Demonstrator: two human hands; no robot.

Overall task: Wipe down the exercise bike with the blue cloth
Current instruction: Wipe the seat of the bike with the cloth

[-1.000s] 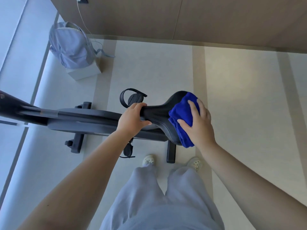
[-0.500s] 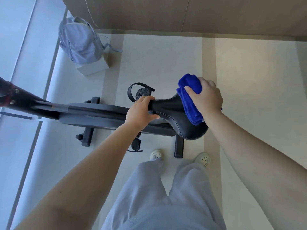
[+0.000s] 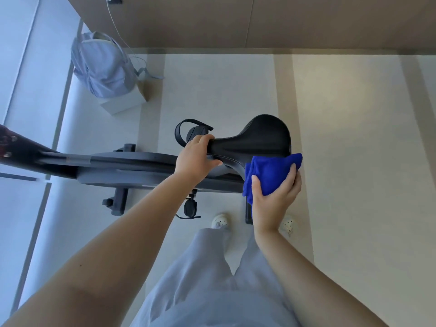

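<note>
Blue cloth sits bunched in the right hand, thumb on its left side and fingers wrapped round its right, pressed against the lower rim of the saddle just right of centre frame. Half a second ago that hand held the cloth on the saddle's upper edge; it has since come down to the near side, leaving the black seat top bare. The right forearm runs up from the lower right, wrist bent slightly inward. The left hand keeps its clenched grip on the saddle's narrow nose, as before, arm stretched from the lower left. Beyond, the exercise bike extends left across the frame, a strapped pedal above the left hand. A pale backpack rests on a box at upper left.
</note>
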